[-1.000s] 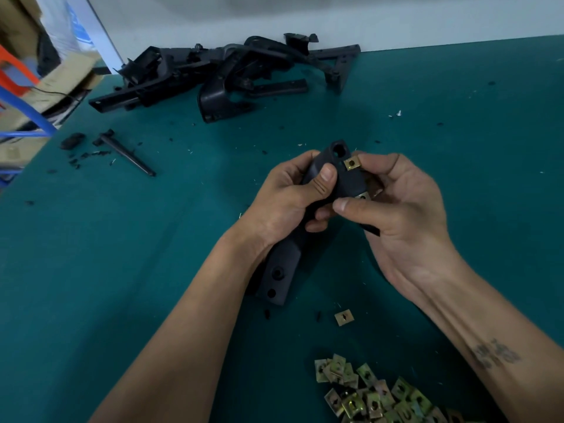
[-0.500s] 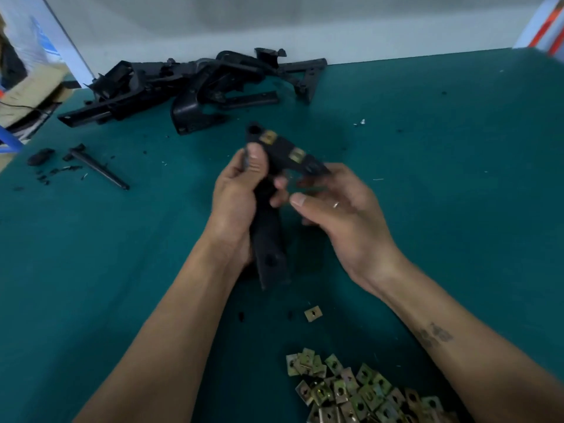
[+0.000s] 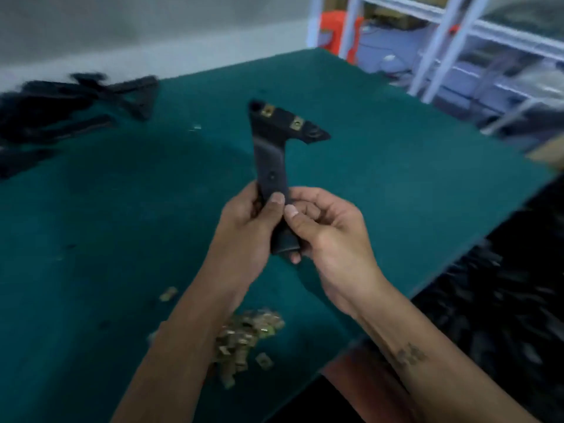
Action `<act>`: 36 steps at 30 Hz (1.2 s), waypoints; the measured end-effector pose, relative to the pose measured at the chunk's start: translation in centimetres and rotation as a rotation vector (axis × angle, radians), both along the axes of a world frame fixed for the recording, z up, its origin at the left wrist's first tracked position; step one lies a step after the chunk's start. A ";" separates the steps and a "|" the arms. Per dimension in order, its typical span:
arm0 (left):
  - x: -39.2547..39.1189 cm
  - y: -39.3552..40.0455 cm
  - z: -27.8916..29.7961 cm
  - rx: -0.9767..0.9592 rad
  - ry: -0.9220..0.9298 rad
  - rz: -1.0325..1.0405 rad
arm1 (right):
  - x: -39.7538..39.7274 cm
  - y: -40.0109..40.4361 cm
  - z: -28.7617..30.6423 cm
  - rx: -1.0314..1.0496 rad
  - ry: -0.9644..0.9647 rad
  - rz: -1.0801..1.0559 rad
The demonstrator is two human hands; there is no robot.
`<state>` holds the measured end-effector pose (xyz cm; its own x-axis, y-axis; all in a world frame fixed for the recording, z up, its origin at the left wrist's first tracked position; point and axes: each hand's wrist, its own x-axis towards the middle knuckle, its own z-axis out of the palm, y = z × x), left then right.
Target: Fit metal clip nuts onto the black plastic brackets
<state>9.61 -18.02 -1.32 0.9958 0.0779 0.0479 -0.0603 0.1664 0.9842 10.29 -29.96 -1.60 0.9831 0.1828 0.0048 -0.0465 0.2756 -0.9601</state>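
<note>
I hold a black plastic bracket upright above the green table, its wide head pointing away from me. Two brass-coloured clip nuts sit on that head, one at the left and one further right. My left hand grips the bracket's lower stem from the left, thumb on its front face. My right hand grips the same stem end from the right, fingers curled round it. A heap of loose clip nuts lies on the table under my left forearm.
More black brackets lie blurred at the table's far left. A single clip nut lies left of the heap, another at its near side. The green table ends at the right; white shelving stands beyond, dark parts below.
The bracket has been raised and turned upright, and both hands have slid down to its lower stem. My view has swung to the right, bringing the table's right edge and the shelving in.
</note>
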 end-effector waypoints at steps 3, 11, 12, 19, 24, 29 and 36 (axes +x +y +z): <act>-0.9 -8.2 -0.9 0.141 -0.024 -0.211 | -3.5 -8.2 -0.3 0.025 0.046 -0.235; -9.7 -27.4 -7.2 0.644 0.093 -0.699 | -14.9 -23.9 -6.3 -0.129 0.470 -0.862; -10.4 -28.8 -8.0 0.710 0.166 -0.773 | -15.8 -25.0 -7.4 -0.134 0.555 -0.876; -8.5 -30.7 -11.6 0.807 0.251 -0.665 | -14.5 -26.5 -12.0 -0.078 0.636 -0.776; -4.8 -28.8 -13.1 0.888 0.295 -0.549 | -9.9 -24.1 -15.4 -0.122 0.629 -0.748; -4.6 -27.1 -13.6 1.003 0.232 -0.651 | -10.0 -23.4 -15.6 -0.288 0.616 -0.675; -6.7 -21.7 -6.5 0.917 -0.020 -0.879 | -12.9 -22.1 -9.3 -0.838 0.093 -0.625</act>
